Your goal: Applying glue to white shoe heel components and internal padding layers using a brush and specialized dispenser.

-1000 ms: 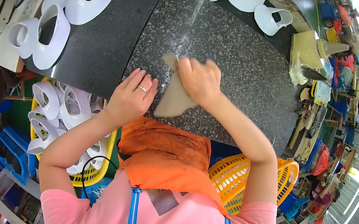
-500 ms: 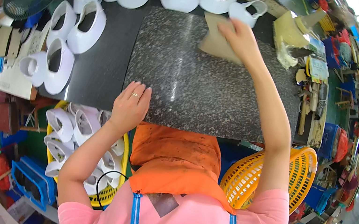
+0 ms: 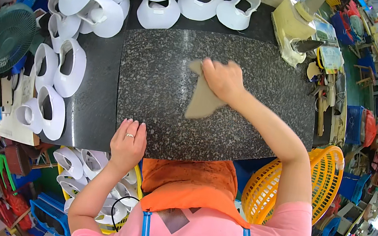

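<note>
My right hand (image 3: 224, 80) is closed on a beige cloth (image 3: 204, 101) and presses it against the speckled dark stone slab (image 3: 264, 85). One corner of the cloth pokes out past the fingers, and the rest hangs below the hand. My left hand (image 3: 128, 144), with a ring on one finger, lies flat with its fingers stretched over the near left edge of the slab; it holds nothing. Beyond the slab stand several white sun visors (image 3: 201, 5), and more white sun visors (image 3: 51, 112) line the left side of the black tabletop (image 3: 92, 97).
A cream-coloured machine with a pointed metal horn (image 3: 289, 27) sits at the far right of the table, beside assorted tools (image 3: 323, 108). Below the left edge is a yellow basket of white visors (image 3: 91, 164); another yellow basket (image 3: 267, 188) stands at the right. A green fan (image 3: 8, 38) is far left.
My right hand has drawn the cloth from the slab's far edge toward me and to the left. The left hand stays at the near edge. The whole view has shifted.
</note>
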Available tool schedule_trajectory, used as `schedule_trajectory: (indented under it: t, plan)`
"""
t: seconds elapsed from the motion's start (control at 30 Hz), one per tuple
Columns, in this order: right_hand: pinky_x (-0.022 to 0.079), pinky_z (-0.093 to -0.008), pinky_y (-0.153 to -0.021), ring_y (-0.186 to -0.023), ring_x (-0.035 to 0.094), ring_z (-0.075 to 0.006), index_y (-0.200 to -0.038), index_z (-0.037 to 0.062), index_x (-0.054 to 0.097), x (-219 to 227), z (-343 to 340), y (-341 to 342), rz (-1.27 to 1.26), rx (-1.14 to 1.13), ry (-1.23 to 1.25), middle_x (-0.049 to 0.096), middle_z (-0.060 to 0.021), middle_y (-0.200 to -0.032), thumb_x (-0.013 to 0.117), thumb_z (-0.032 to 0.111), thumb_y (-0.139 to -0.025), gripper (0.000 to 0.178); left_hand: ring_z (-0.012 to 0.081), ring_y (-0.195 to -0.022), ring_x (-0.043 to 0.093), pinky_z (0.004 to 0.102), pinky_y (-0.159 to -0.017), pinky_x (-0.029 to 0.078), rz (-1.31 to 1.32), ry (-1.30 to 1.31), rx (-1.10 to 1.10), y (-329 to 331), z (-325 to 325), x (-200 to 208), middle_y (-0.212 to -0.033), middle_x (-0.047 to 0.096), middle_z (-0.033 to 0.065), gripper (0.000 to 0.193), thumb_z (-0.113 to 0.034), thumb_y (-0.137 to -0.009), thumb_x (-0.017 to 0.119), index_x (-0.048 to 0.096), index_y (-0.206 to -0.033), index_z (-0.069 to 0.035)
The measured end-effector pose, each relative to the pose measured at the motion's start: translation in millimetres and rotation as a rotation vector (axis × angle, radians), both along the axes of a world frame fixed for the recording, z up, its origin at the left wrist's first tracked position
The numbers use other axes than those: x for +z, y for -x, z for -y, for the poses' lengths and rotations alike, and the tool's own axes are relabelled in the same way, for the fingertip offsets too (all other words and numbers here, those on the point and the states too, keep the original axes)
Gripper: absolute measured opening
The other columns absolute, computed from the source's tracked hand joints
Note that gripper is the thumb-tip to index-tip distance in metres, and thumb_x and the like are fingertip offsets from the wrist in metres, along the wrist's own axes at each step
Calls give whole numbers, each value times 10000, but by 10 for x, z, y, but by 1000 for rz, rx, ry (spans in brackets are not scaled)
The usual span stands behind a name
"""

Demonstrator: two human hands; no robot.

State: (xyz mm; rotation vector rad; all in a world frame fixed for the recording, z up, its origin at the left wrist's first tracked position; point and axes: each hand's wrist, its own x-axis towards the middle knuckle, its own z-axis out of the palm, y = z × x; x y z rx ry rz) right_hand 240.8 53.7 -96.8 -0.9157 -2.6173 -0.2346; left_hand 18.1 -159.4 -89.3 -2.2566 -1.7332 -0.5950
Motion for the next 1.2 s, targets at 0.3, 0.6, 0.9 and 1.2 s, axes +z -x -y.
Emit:
schedule_trajectory:
  t: [0.3,0.6,0.9,1.2]
  plan:
    - [456,-395,-489,-567,621,-268,-797,94,523,18,-1079,410,-46,-348,25,626,-87,-671,456,174,-812,105,301,-864,589,380,-796,501,22,38,6,-28,-6,37,-911,576,115,199,-43,-722,617,614,-920,-21]
    - [411,-269,-604,-675,486,-79,-801,-1,539,1041,109,-1109,-583,-333,905,545,-19,-706,582,253,-822,258,308,-906,574,386,-790,490,83,60,24,-16,38,19,-950,566,123,213,-28,-734,606,607,-947,-21]
    - [436,-376,-521,-535,559,-287,-737,92,450,101,582,-1476,-26,-492,60,566,-64,-611,571,235,-817,204,351,-1016,553,401,-852,478,72,132,-38,-32,7,32,-1080,554,184,272,11,-753,556,576,-1023,28]
    - [456,-465,-487,-617,624,-336,-910,77,434,16,-878,-1363,99,-589,-90,622,-141,-688,409,127,-832,96,417,-1166,410,454,-986,347,70,344,-24,-324,-245,257,-1257,417,252,486,-129,-751,584,466,-1197,23]
